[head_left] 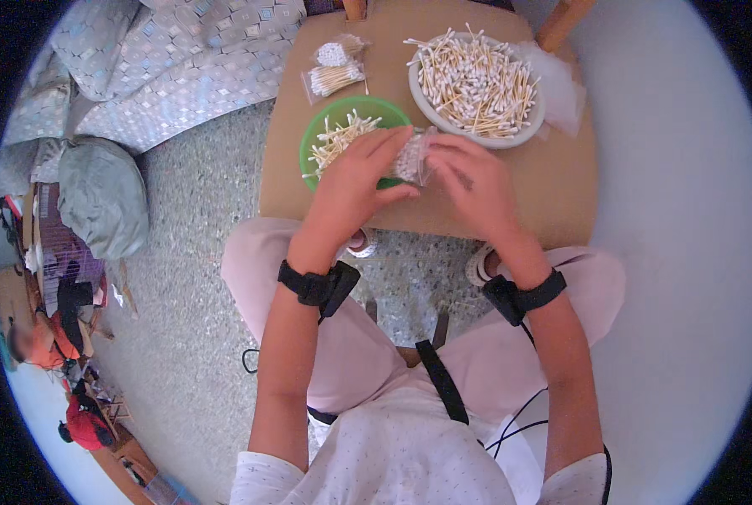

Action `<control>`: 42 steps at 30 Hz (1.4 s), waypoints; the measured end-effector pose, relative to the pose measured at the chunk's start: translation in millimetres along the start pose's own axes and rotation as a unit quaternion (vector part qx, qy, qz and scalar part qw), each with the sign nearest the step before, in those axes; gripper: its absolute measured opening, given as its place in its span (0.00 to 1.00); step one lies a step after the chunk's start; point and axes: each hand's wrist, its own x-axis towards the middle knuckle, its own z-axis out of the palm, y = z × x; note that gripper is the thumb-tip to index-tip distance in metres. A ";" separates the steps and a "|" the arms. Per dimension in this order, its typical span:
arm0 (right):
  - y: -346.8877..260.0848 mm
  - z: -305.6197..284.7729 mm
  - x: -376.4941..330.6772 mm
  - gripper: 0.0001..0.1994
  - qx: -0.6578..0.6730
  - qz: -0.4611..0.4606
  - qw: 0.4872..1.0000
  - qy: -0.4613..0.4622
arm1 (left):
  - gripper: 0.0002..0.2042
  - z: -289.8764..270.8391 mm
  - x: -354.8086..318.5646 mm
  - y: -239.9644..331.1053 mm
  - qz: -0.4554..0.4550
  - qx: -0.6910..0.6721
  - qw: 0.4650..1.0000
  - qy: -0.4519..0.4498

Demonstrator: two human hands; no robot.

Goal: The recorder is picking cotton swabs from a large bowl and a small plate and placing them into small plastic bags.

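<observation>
Over the near edge of the cardboard-brown tabletop, my two hands meet at a small clear plastic bag of cotton swabs (410,162). My left hand (355,178) is closed around its left side, the thumb sticking out below. At the bag's right edge, the fingertips of my right hand (480,187) pinch the plastic. Partly under my left hand sits a green bowl (307,145) with loose cotton swabs (342,139). Farther right stands a whitish bowl (416,94) heaped with cotton swabs (477,84).
Two filled swab bags (336,79) lie at the table's back left. Empty-looking clear plastic bags (559,88) rest beside the whitish bowl. A patterned cloth (191,67) hangs at far left, near a grey-green sack (102,198). A pale wall (679,210) runs along the right.
</observation>
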 end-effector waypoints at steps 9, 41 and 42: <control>21.9 -50.3 19.7 0.12 -0.235 0.006 0.963 0.131 | 0.10 -22.2 -1.1 1.5 -0.168 -0.232 0.913 0.289; 63.2 -68.7 58.8 0.08 -0.227 0.019 0.959 -0.171 | 0.12 17.0 6.9 8.4 -0.151 -0.309 0.930 0.131; 61.7 -64.5 61.9 0.08 -0.227 0.005 0.959 -0.172 | 0.12 16.7 3.8 1.8 -0.157 -0.299 0.931 0.136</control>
